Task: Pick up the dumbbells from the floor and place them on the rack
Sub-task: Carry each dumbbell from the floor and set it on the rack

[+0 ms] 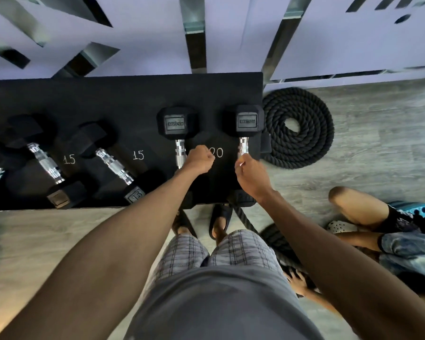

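The back strip of the rack [108, 94] is bare behind all dumbbell heads. An open lane lies between the right 15 dumbbell [114, 165] and the left 20 dumbbell [178, 123]. The right 20 dumbbell [247, 121] stands near the rack's right edge, and a coiled battle rope [302, 128] lies just beside there on the floor [378, 143]. Another person's legs [353, 207] block the floor at the front right.

Black dumbbells [177, 123], black rack [108, 94], seemingly grey plaid shorts [243, 249].
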Demonstrator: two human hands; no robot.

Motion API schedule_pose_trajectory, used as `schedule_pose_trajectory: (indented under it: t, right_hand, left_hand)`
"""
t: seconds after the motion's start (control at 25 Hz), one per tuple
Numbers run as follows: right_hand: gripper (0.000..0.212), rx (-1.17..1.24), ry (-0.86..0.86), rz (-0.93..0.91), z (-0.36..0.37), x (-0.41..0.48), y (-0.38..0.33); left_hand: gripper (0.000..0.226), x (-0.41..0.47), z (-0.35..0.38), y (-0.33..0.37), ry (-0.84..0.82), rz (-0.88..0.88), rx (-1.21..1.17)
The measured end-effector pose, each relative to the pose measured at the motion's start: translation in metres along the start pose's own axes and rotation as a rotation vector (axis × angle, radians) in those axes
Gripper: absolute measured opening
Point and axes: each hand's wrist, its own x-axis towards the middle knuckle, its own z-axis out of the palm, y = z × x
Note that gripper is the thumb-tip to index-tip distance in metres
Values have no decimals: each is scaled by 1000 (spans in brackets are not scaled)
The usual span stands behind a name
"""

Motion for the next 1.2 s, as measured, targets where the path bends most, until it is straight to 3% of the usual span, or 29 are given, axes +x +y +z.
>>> schedule_pose_trajectory:
  t: [0.12, 0.36, 0.52, 0.68, 0.8, 0.92, 1.04, 1.2]
  right_hand:
    - [20, -52, -195, -112, 10, -2, -38]
    - [15, -94, -426, -217, 66, -6, -117]
    - [17, -77, -453, -223, 110, -3, -160]
    - [15, -124, -447, -194, 159, 2, -204]
    - [37, -239, -411, -127, 186, 8, -228]
    - [52, -348, -412, -119, 198, 16, -241]
    - [45, -234, -439, -96, 212, 16, -246]
    - [43, -148, -408, -29, 230, 11, -250]
  left_hand:
    - [27, -25, -27, -26, -96, -31, 96]
    - [22, -42, -78, -114, 52, -103, 86]
    - [26, -29, -114, -174, 122, -177, -3]
    - [40, -14, -152, -216, 78, -207, 15]
    - [53, -6, -173, -232, 131, -249, 20]
    - [66, 15, -180, -244, 68, -296, -396]
    - [60, 34, -174, -246, 118, -356, -860]
    - [41, 38, -174, -232, 96, -355, -1081]
